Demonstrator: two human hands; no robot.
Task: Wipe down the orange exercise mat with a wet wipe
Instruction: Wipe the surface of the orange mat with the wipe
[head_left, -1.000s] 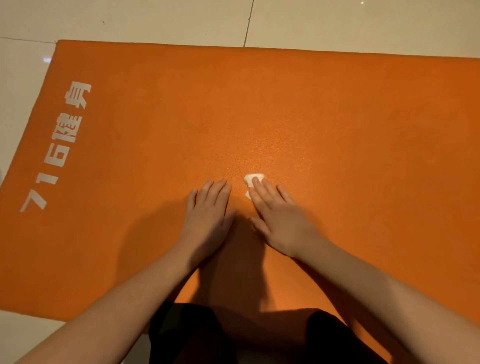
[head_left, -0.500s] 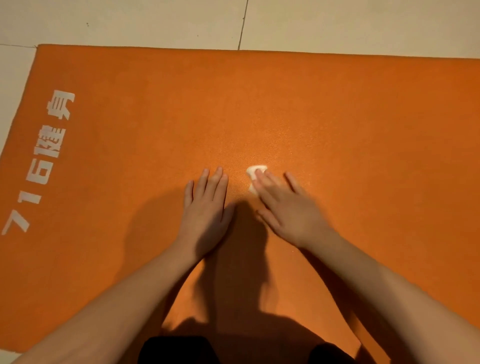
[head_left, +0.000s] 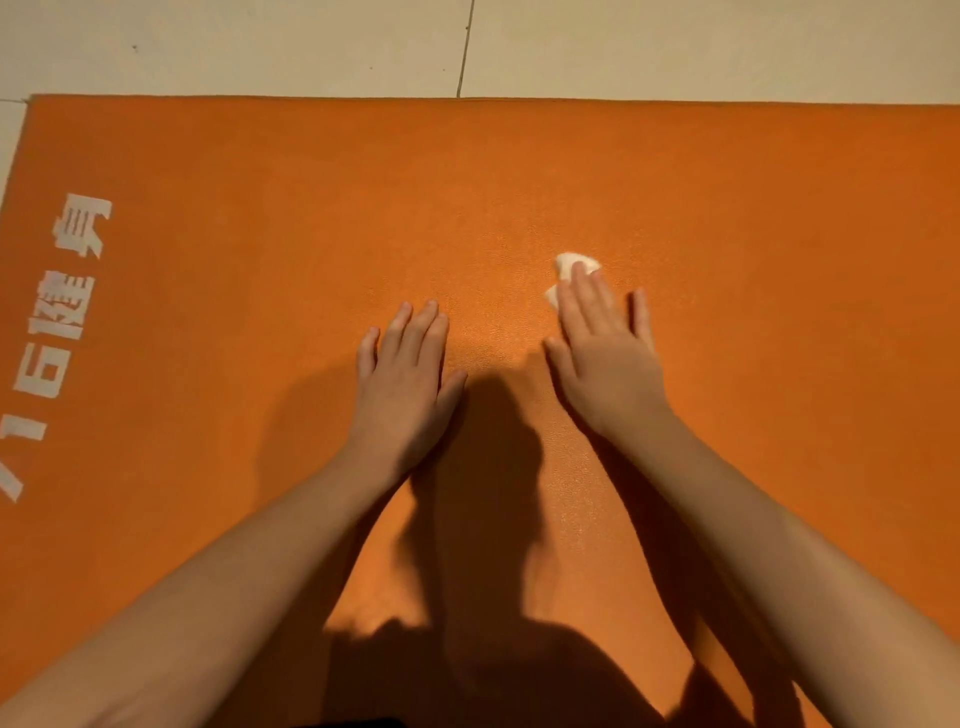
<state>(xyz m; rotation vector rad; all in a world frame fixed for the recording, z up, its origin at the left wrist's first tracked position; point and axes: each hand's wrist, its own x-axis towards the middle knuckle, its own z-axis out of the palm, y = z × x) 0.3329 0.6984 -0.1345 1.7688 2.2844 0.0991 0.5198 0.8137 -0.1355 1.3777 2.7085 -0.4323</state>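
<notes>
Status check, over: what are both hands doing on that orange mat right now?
Left hand flat on orange mat, holding nothing. Right hand pressing white wipe down under straight fingers. Nothing seen blocking the wipe.

Left hand (head_left: 402, 384): palm down at frame centre, fingers straight and together, thumb angled out to the right. Right hand (head_left: 605, 353): palm down right of centre, fingers straight, little finger splayed apart. Hands apart, not touching. Left forearm (head_left: 234, 597) enters from lower left corner, right forearm (head_left: 779, 561) from lower right; both bare.
</notes>
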